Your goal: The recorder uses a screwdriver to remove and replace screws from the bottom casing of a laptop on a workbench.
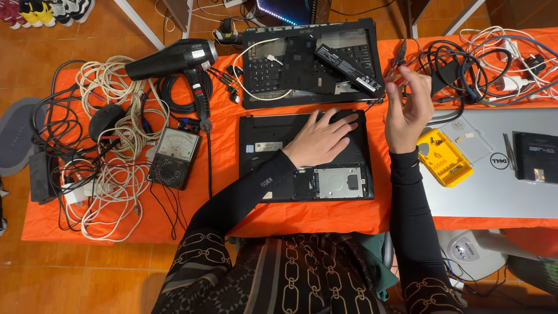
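Laptops number three on the orange surface (116,227): one black laptop base (273,136) lying underside up in front of the person, one stripped keyboard shell (258,72) just beyond it, and one closed silver laptop (494,192) to the right. The black base lies with its long axis running left to right, one bay at its near right corner uncovered. Left hand (321,138) rests flat on that base, fingers spread and pointing toward the far right corner, gripping nothing. Right hand (407,113) is raised above the surface beside the base, fingers loosely curled; a small red-tipped piece shows at its fingertips, but whether it is pinched there I cannot tell. One long black battery (347,68) lies slantwise across the keyboard shell. One yellow bit case (443,158) sits open on the silver laptop, near the right wrist. One black hair dryer (174,58) and one analogue multimeter (173,157) lie left, among tangled cables (110,174).
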